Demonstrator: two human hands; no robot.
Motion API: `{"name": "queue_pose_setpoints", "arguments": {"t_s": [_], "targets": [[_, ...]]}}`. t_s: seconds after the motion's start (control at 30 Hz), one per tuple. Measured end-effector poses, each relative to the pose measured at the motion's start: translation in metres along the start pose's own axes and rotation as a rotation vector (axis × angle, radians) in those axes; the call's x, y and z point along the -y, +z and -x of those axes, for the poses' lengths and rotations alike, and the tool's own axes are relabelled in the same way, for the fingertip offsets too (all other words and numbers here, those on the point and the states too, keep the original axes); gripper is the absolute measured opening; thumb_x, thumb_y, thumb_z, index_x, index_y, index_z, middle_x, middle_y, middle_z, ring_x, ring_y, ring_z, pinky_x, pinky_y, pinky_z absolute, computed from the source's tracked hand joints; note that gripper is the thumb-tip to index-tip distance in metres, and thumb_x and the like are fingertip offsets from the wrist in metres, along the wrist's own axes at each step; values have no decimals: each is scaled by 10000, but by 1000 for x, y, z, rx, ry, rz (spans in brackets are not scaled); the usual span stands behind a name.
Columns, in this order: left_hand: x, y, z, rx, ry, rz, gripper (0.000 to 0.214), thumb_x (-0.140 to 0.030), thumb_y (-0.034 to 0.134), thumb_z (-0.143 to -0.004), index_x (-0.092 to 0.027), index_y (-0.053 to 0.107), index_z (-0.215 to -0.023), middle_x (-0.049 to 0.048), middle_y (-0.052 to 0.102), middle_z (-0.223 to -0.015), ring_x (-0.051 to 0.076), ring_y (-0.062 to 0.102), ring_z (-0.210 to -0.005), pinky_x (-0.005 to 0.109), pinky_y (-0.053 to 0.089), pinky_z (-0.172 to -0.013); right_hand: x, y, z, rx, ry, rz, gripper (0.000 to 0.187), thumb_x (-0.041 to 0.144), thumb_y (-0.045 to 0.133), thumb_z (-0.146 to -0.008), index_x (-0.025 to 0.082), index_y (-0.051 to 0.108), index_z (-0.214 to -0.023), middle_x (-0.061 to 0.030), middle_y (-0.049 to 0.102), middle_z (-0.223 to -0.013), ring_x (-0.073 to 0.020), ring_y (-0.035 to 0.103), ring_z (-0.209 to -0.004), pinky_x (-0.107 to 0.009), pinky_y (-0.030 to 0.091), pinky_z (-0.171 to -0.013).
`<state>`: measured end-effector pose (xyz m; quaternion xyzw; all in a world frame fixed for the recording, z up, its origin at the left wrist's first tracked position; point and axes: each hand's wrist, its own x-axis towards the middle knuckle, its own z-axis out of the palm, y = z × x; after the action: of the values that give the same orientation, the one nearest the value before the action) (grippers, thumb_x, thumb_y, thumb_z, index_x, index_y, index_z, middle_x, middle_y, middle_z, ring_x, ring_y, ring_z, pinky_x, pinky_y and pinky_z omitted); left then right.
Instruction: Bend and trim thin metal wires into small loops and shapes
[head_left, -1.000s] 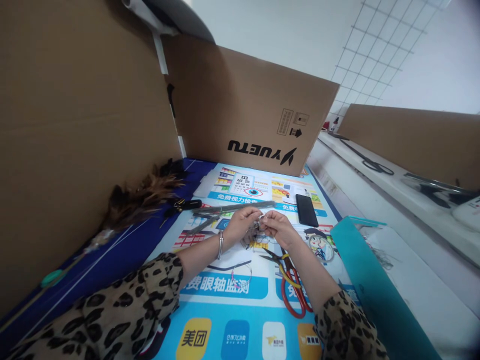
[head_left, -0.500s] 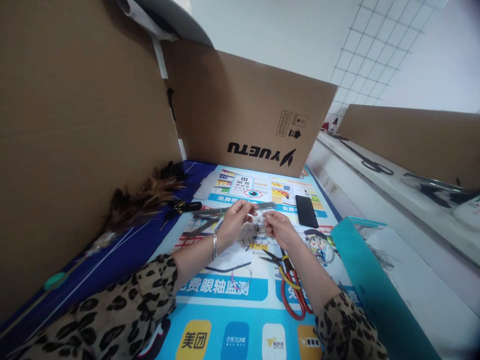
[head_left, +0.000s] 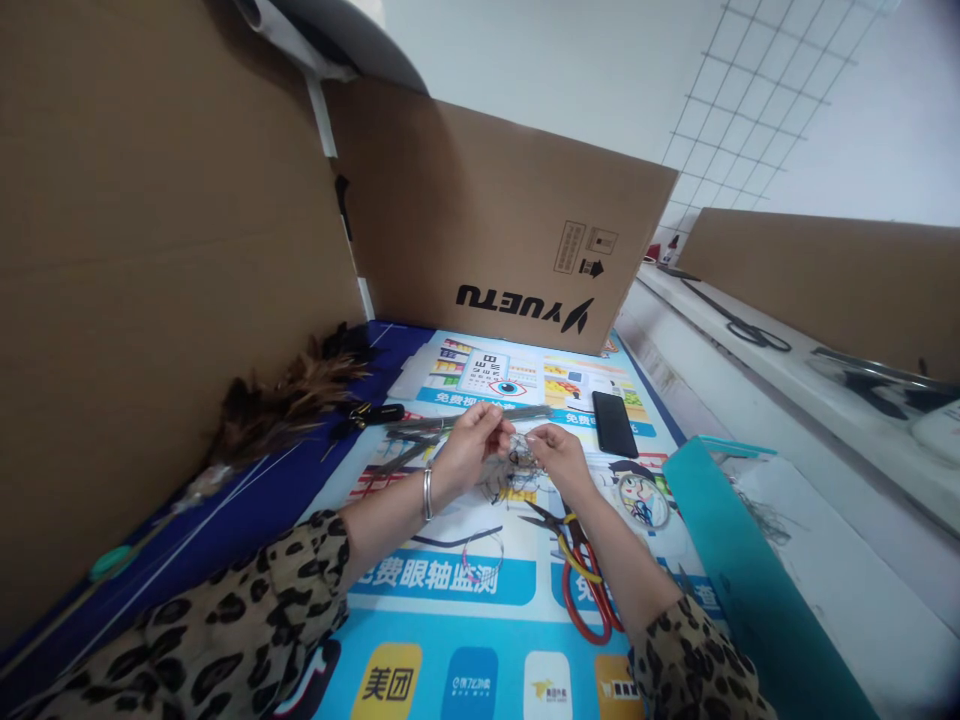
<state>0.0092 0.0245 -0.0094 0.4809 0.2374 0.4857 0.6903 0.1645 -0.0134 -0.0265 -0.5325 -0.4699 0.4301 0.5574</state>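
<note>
My left hand, with a silver bangle at the wrist, pinches something fine and thin like wire. Facing it, my right hand has thumb and forefinger pressed together on the same thin strands; the fingertips are a small gap apart. Below and between the hands lies a loose tangle of thin wire. Behind my left hand, a bundle of straight grey wires rests on the printed mat. Beside my right forearm lie red-handled scissors and yellow-handled pliers, overlapping.
A black phone and a round clear dish lie right. Farther right stands a teal box. At left are a black-handled tool and brown feathers. Cardboard panels wall the back and left.
My right hand has turned slightly and its fingertips have drawn in on the thin strands. My left hand has shifted only a little.
</note>
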Motion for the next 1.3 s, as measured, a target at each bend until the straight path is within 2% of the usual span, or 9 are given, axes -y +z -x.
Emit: {"name": "queue_pose_setpoints", "arguments": {"t_s": [0.17,0.3,0.43,0.57,0.73,0.93,1.03,1.1,1.3], "targets": [[2,-3,-2,33,67,-113,231,-396,475,-824,-175,448,-762,-29,540,-639,52,457,-457,188,362,-469,3,-4,1,64,55,-37,168,347,624,-680,196,590,-746,49,506,-519,-75,403,-415,-211,286,-411],[1,-3,-1,120,91,-154,230,-387,461,-835,-176,431,-747,-35,509,-600,62,448,-482,189,347,-479,9,-6,3,189,139,-95,248,393,578,-711,173,607,-822,25,521,-558,-77,424,-402,-216,308,-395],[1,-2,1,147,116,-229,244,-398,454,-835,-173,440,-744,-31,507,-582,71,434,-495,197,342,-493,13,-5,6,248,165,-106,351,489,505,-759,158,605,-823,24,504,-523,-76,416,-387,-212,303,-381],[2,-1,4,147,129,-298,250,-402,454,-834,-169,455,-743,-20,526,-607,77,447,-509,206,354,-514,11,-2,8,290,140,-46,298,451,592,-714,157,600,-761,32,520,-513,-66,421,-397,-202,322,-403],[5,-1,4,111,128,-249,231,-392,461,-830,-177,447,-747,-31,520,-601,73,449,-499,208,363,-523,7,-1,6,228,85,1,214,371,626,-688,165,584,-723,37,527,-503,-74,445,-421,-197,334,-421],[8,-3,-1,-41,116,-161,245,-418,456,-817,-187,449,-736,-37,503,-612,72,437,-483,204,366,-508,6,-5,1,110,-27,55,152,335,597,-695,187,576,-722,45,517,-525,-84,452,-459,-216,349,-471],[9,-7,-4,-78,149,-252,252,-420,471,-804,-183,487,-721,-28,504,-603,88,456,-522,213,378,-540,8,-7,1,87,-66,95,143,333,590,-698,192,578,-715,44,508,-537,-87,441,-470,-225,348,-485],[10,-9,-6,-60,169,-373,257,-415,486,-794,-176,537,-714,-22,506,-586,106,478,-570,223,388,-586,10,-7,1,89,-87,127,130,320,594,-696,191,578,-695,45,492,-534,-87,425,-471,-226,337,-482],[18,-12,-11,172,93,-533,252,-389,550,-738,-156,645,-742,19,597,-692,145,517,-671,249,404,-633,17,-7,4,99,-141,208,109,300,595,-688,193,589,-666,41,491,-544,-96,415,-498,-233,326,-497]]}}
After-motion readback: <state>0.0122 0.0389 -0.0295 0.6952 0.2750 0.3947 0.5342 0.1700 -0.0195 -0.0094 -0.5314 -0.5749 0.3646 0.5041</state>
